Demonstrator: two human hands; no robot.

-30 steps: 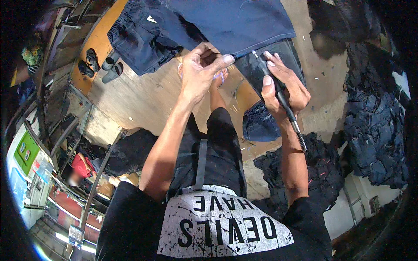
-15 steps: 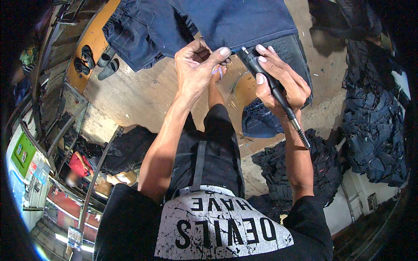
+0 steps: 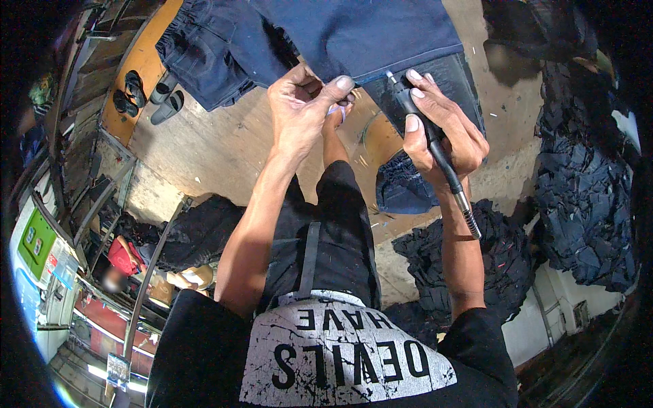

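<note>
Dark blue denim shorts [image 3: 371, 34] lie spread across a dark support [image 3: 469, 95] at the top of the head view. My left hand [image 3: 296, 102] is closed, thumb against curled fingers, pinching the near hem edge. In my right hand [image 3: 452, 129] is a black rotary handpiece [image 3: 437, 149] with a small pale tip and a spring-like metal end on its shaft. That tip points at the hem, just short of it, right of my left thumb. My fingers wrap round the handpiece body; the palm side is hidden.
More dark blue fabric [image 3: 407, 183] lies below the support. Big heaps of dark cloth [image 3: 585, 204] fill the right side, with another pile [image 3: 469, 265] by my right forearm. Sandals [image 3: 166, 107] sit at the upper left. Another person [image 3: 126, 255] is at the lower left.
The handpiece tip has drawn slightly right and away from the hem with my right hand. My left hand has shifted a little left, still pinching the fabric.
</note>
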